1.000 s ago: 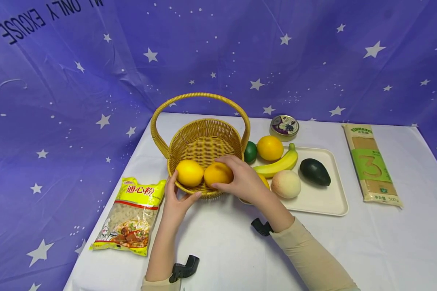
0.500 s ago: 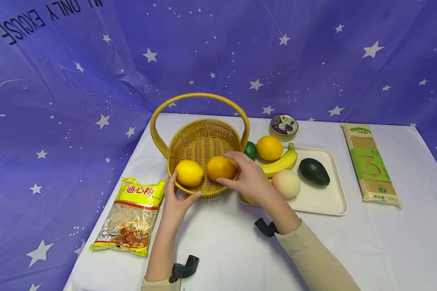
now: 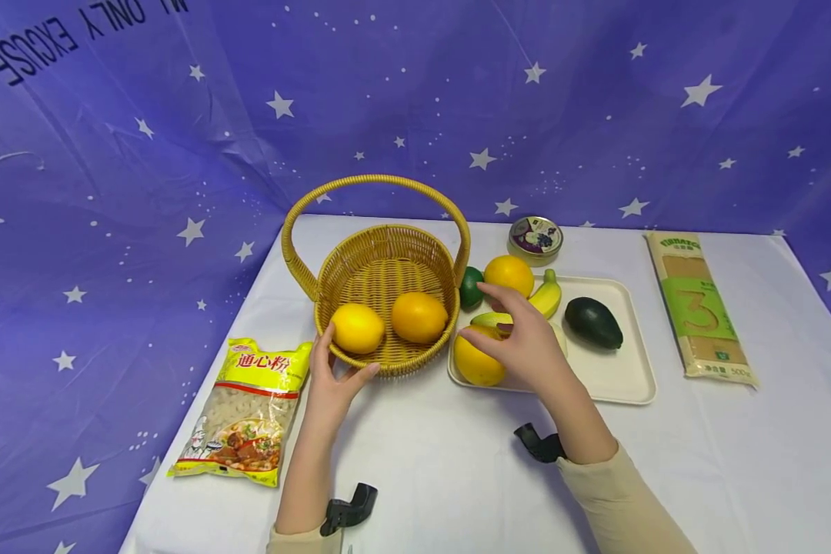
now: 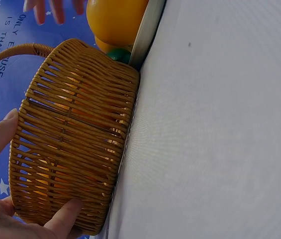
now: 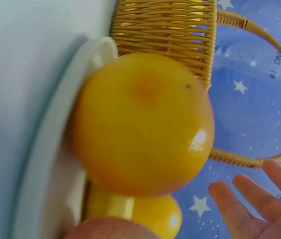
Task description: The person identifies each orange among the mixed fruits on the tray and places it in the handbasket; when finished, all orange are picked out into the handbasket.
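In the head view, a wicker basket (image 3: 388,269) holds a yellow lemon-like fruit (image 3: 357,328) on the left and an oval orange-yellow fruit (image 3: 419,317) on the right. My left hand (image 3: 332,396) grips the basket's near left side; the left wrist view shows a finger at its rim and the thumb against the weave. Over the cream tray (image 3: 612,385) hovers my right hand (image 3: 529,346), fingers spread and holding nothing. Just beneath it sits an orange (image 3: 480,360), apart from the fingers in the right wrist view. The hand partly covers a banana (image 3: 548,296) and a peach (image 3: 559,336).
Another orange (image 3: 509,277), a green fruit (image 3: 471,288) and a dark avocado (image 3: 593,323) lie on the tray. Behind stands a round tin (image 3: 535,240). A noodle pack (image 3: 702,308) lies at right, a pasta bag (image 3: 245,415) at left. A starry cloth (image 3: 415,100) hangs behind.
My right hand has let go of the oval orange-yellow fruit inside the basket and moved right, over the orange on the tray. The left hand has stayed on the basket.
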Demonstrator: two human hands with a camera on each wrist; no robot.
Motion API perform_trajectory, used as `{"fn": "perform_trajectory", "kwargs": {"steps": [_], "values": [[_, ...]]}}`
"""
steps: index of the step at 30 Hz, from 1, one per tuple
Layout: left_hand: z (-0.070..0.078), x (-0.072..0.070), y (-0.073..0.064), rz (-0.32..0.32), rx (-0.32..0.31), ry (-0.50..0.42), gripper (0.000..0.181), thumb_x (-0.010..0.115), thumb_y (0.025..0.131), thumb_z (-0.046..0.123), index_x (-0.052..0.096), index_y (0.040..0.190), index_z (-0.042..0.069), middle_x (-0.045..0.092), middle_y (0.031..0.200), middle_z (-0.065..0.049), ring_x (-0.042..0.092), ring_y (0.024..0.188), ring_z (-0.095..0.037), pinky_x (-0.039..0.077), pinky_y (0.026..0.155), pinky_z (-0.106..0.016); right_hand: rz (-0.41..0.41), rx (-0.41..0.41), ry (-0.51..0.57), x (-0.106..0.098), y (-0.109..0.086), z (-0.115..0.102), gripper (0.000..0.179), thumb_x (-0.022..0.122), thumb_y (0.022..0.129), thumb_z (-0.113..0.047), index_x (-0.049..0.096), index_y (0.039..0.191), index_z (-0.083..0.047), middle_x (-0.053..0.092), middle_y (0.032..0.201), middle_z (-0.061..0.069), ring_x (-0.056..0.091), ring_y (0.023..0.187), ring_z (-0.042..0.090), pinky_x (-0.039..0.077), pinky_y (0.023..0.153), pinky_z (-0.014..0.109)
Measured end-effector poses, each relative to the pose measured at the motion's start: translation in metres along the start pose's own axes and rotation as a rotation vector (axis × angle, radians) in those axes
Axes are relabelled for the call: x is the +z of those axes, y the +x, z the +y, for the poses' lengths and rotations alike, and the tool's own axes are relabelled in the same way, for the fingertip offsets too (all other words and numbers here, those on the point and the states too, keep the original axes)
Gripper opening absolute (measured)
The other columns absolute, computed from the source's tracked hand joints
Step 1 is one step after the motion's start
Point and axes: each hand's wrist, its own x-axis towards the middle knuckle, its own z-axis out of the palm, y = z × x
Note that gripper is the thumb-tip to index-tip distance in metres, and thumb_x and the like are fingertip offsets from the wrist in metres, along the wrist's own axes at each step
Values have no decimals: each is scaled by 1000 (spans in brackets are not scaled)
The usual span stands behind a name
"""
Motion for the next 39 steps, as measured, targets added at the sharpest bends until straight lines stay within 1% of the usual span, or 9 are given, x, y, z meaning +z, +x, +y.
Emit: {"fn": "perform_trajectory", "kwargs": {"steps": [3, 6, 9, 17, 24, 28, 31, 34, 39], "values": [[1, 0, 1, 1, 0, -4, 97, 76, 84, 9, 11, 156, 20, -13, 158, -7, 10, 144, -29, 33, 110, -46, 5, 35, -10, -2, -5, 6, 76, 77, 79, -48, 47, 142, -18, 50, 138, 4, 52, 118, 27, 52, 91, 46], [1, -1, 1, 2, 5, 0, 98, 76, 84, 9, 11, 156, 20, -11, 158, -7, 10, 144, -29, 34, 109, -45, 3, 77, -54, -2, -9, 11, 76, 76, 78, -52, 47, 142, -22, 54, 131, 5, 57, 102, 29, 53, 81, 43], [1, -1, 1, 4, 6, 3, 98, 76, 84, 9, 11, 156, 20, -10, 158, -7, 9, 144, -28, 34, 109, -46, -5, 108, -90, -1, -12, 16, 77, 75, 78, -55, 47, 143, -24, 57, 125, 6, 57, 91, 29, 50, 74, 38], [-1, -1, 2, 9, 15, 8, 98, 76, 83, 8, 12, 156, 20, -9, 158, -8, 9, 144, -29, 35, 109, -46, -21, 98, -138, 4, -16, 24, 75, 76, 80, -49, 49, 142, -18, 58, 106, 7, 51, 81, 27, 43, 64, 34], [-1, 1, 1, 4, 14, 13, 98, 76, 84, 9, 12, 156, 20, -10, 158, -7, 9, 144, -28, 35, 108, -47, -43, 104, -161, 7, -18, 28, 74, 75, 80, -52, 50, 140, -16, 57, 123, 7, 52, 88, 27, 45, 73, 36], [-2, 0, 0, 3, 10, 7, 97, 76, 84, 10, 12, 156, 22, -10, 158, -6, 9, 145, -27, 35, 109, -46, -44, 71, -178, 11, -19, 28, 72, 76, 79, -49, 52, 138, -15, 55, 132, 7, 55, 101, 26, 50, 84, 41], [-3, 0, 1, 3, 12, 4, 97, 76, 84, 10, 12, 156, 22, -10, 158, -5, 9, 144, -26, 35, 109, -46, -49, 53, -193, 16, -19, 28, 71, 76, 80, -47, 52, 138, -14, 53, 135, 6, 53, 116, 26, 46, 96, 46], [-2, 1, 1, 5, 11, -1, 96, 76, 84, 10, 12, 156, 22, -9, 158, -5, 10, 144, -26, 34, 109, -46, -71, 49, -203, 22, -20, 27, 71, 76, 80, -48, 52, 138, -15, 52, 137, 6, 47, 126, 27, 39, 104, 48], [-2, 1, 1, 3, 16, -1, 97, 76, 84, 9, 12, 156, 21, -11, 158, -6, 9, 144, -27, 34, 109, -46, -80, 31, -240, 30, -21, 27, 70, 76, 79, -48, 52, 137, -15, 51, 138, 5, 47, 126, 26, 39, 103, 47]]}}
